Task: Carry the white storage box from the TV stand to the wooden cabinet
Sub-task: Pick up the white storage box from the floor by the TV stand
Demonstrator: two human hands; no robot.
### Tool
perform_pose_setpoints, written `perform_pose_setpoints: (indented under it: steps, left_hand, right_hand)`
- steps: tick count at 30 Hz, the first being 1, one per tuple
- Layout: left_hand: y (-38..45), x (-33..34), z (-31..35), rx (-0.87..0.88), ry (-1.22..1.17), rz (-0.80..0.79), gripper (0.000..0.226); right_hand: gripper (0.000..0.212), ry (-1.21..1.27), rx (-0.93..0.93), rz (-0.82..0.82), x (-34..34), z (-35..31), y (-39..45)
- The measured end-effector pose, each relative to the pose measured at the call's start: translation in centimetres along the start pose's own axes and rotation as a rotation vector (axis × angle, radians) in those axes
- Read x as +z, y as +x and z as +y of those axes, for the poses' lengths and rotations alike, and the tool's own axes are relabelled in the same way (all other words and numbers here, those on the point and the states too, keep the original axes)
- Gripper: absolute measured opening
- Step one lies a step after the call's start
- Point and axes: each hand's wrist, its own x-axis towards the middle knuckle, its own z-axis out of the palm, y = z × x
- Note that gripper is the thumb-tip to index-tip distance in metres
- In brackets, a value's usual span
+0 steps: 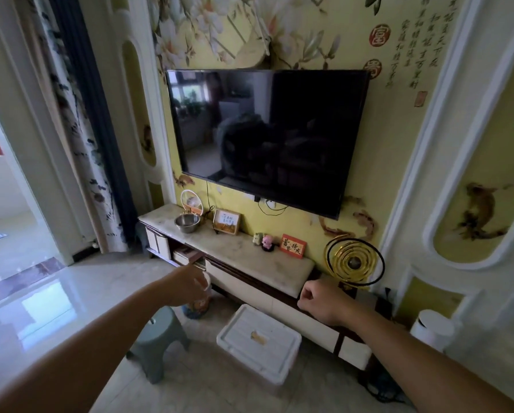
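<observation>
Left hand (187,286): outstretched, empty; finger posture blurred, cannot tell. Grey stool (157,332): just beside box. White storage box (258,341): on floor against TV stand (249,251), lid on. Right hand (321,299): loosely curled, empty. Advice: crouch, grip both short ends, lift level.

Glossy floor tiles (56,293), steel bowl (187,222)

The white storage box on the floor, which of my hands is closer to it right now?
Roughly even, the right slightly nearer. The right hand hangs fisted above the white storage box's far right corner; the left hand is up and to its left, above the grey stool.
</observation>
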Motion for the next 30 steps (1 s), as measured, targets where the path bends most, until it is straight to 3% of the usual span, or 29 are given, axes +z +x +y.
perform_pose_setpoints:
  steps: [7, 15, 22, 30]
  left_hand:
    - [11.6, -0.9, -1.5, -0.026, -0.047, -0.020, 0.005]
    - [23.0, -2.3, -2.7, -0.035, 0.031, -0.012, 0.023]
    - [34.0, -1.9, -4.8, -0.052, 0.085, -0.131, 0.030]
    - [46.9, -1.4, -7.6, 0.040, 0.099, -0.248, 0.009]
  right_hand:
    - [0.019, -0.024, -0.006, 0.045, 0.0, 1.5, 11.7]
    - [0.013, -0.046, 0.028, 0.017, -0.3, 2.9, 22.9]
    - [0.014, 0.129, 0.123, -0.053, 2.3, 4.5, 31.0]
    - [0.010, 0.267, 0.305, 0.015, 6.0, 5.6, 39.3]
